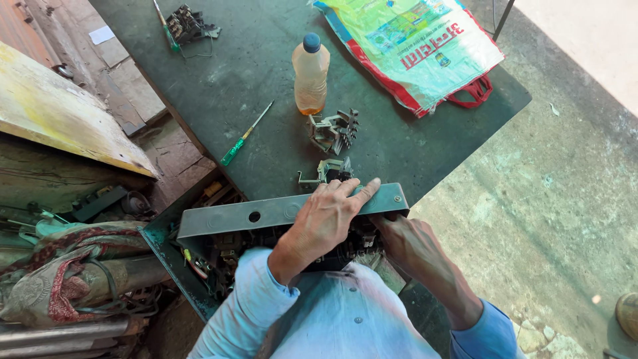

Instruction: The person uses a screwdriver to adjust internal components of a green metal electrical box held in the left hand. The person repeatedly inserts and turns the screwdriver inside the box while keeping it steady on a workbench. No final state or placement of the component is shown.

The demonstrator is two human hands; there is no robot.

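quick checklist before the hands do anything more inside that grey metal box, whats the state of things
1. Left hand steadying the grey metal box by its top edge: ok.
2. Right hand visible at its work: not ok, its fingers are hidden inside the box.
3. Green-handled screwdriver within reach on the table: ok.
4. Loose metal parts lying apart from the box: ok.
5. Plastic bottle upright and capped: ok.
6. Wiring inside the box undamaged: cannot tell.
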